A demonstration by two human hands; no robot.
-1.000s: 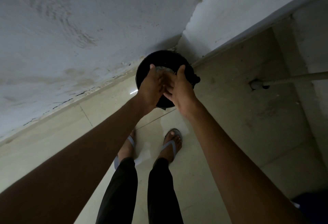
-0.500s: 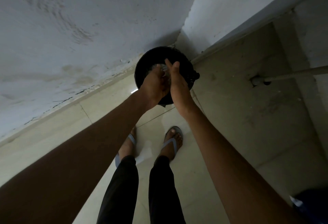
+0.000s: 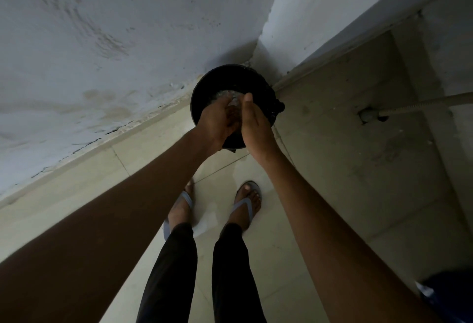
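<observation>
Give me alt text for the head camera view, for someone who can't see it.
A person's left hand and right hand meet over a round black bucket of water in the corner of white walls. Their feet in grey-blue flip-flops stand on the pale tiled floor.

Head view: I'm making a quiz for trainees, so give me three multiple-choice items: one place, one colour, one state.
1. Where is the bucket? A in the wall corner; B between the feet; C on a shelf.
2. Its colour? A white; B black; C red.
3. Fingers of the right hand? A fisted; B round the hose; C straight.
Key: 1 A, it stands right in that corner; 2 B, its rim and side are black; 3 C, they stretch flat over the bucket.
</observation>
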